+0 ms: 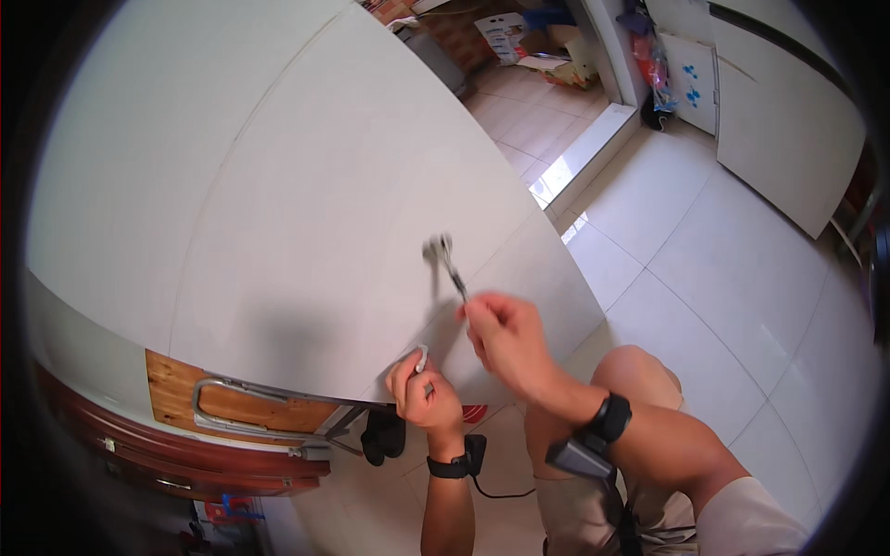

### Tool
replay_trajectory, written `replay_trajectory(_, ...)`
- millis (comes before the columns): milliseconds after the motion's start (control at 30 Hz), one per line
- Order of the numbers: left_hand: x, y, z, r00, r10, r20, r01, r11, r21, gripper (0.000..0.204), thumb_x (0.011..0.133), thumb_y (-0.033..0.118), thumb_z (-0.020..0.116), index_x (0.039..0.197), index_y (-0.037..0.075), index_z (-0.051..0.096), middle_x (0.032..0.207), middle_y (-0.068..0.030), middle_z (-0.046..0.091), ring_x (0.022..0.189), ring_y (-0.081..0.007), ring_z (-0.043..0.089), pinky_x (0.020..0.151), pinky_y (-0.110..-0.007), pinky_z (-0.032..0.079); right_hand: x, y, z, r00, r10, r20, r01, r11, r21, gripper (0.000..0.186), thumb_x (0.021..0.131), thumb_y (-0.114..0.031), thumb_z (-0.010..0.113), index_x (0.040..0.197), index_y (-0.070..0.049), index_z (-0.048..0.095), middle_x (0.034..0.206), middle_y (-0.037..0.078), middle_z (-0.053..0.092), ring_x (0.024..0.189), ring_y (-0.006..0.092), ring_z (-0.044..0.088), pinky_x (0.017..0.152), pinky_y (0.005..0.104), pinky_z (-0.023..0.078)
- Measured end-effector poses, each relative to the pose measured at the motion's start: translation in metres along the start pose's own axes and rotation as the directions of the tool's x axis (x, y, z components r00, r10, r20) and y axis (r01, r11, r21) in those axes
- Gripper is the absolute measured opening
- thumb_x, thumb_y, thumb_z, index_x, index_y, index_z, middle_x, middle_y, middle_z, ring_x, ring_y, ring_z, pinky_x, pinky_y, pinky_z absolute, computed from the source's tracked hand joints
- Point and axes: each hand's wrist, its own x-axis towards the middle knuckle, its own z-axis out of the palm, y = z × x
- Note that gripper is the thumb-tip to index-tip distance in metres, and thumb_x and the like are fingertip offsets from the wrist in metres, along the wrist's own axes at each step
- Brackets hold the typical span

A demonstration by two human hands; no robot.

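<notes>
My right hand [505,335] is closed around the thin handle of a slim tool with a small metal head [443,250], held over the large white panel [306,185]. Motion blurs the tool's head, so its exact kind is unclear, and a soft shadow lies next to it on the panel. My left hand [425,394] is at the panel's near edge, its fingers curled round a small white piece [423,356]. That piece is mostly hidden by the fingers. The two hands are apart, the right one higher and farther right.
Below the panel's near edge stand a folding metal frame with a wooden board [250,408], dark shoes [382,434] and a reddish-brown cabinet [176,445]. My bent knees are at lower right. White floor tiles [705,250] lie beyond. Farther off are a doorway sill [593,153] and boxes [565,60].
</notes>
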Motion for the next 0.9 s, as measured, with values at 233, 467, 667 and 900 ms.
replay_trajectory(233,0.092,0.024,-0.002,0.983,0.06,-0.176,-0.073,0.995,-0.066,0.031,0.084,-0.011,0.073,0.071,0.005,0.049,0.105,-0.0107,0.071,0.09,-0.0308,0.067,0.072,-0.036,0.056,-0.021,0.025,-0.005,0.977,0.213,-0.01,-0.206,0.952,0.229,0.025,0.106,-0.023,0.052,0.095,-0.004,0.062,0.062,-0.004,0.047,0.047,0.0039,0.035,0.041,0.0231,0.026)
replay_trajectory(467,0.13,0.043,0.042,0.946,0.26,-0.194,-0.242,0.964,0.112,0.032,0.081,-0.008,0.078,0.073,0.008,0.051,0.102,-0.0077,0.073,0.088,-0.0297,0.067,0.071,-0.035,0.055,0.019,-0.021,-0.018,0.988,-0.054,-0.143,0.092,0.958,0.273,0.027,0.107,-0.028,0.051,0.096,-0.005,0.06,0.06,-0.004,0.045,0.044,0.0046,0.033,0.04,0.0237,0.024)
replay_trajectory(667,0.086,0.039,0.05,0.958,0.286,-0.006,-0.285,0.953,-0.106,0.031,0.076,-0.013,0.077,0.068,0.007,0.054,0.097,-0.0103,0.074,0.087,-0.032,0.066,0.071,-0.039,0.055,-0.007,-0.001,-0.017,0.938,0.329,-0.112,-0.298,0.926,0.233,0.031,0.104,-0.023,0.052,0.082,-0.005,0.064,0.063,0.0,0.054,0.051,0.0069,0.046,0.045,0.0268,0.035)
replay_trajectory(900,0.195,0.076,0.059,0.911,0.386,-0.146,-0.385,0.922,0.038,0.027,0.08,-0.01,0.077,0.073,0.007,0.058,0.099,-0.0084,0.074,0.087,-0.0287,0.067,0.07,-0.036,0.056,0.004,0.001,-0.024,0.976,0.177,-0.127,-0.129,0.94,0.316,0.03,0.107,-0.03,0.05,0.09,-0.007,0.058,0.062,-0.002,0.046,0.045,0.0062,0.036,0.04,0.0247,0.026)
